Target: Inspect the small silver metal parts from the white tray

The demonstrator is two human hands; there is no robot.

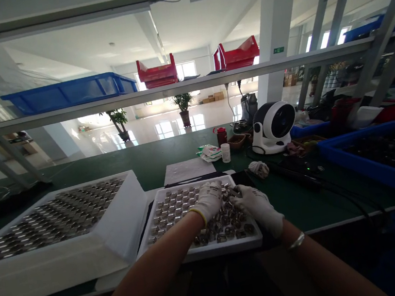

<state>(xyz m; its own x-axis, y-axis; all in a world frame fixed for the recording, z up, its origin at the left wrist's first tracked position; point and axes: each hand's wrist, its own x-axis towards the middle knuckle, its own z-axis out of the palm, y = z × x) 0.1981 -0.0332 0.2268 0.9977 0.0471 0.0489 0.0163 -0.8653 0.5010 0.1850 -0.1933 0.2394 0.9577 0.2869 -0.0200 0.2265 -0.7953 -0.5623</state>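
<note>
A white foam tray lies on the bench in front of me. Small shiny metal cylinders stand in rows on its left side, and loose metal cylinders lie jumbled on its right. Over the tray's far middle is my left hand, in a white glove with a yellow cuff edge; its fingers are curled down, and what they hold is hidden. My right hand, also gloved, reaches in from the tray's right edge with thumb and fingers closed at a metal cylinder among the loose ones.
To the left are stacked white trays filled with rows of metal cylinders. Behind the work tray lie a paper sheet, a white bottle and a red bottle. A fan and a blue bin stand right. A shelf crosses above.
</note>
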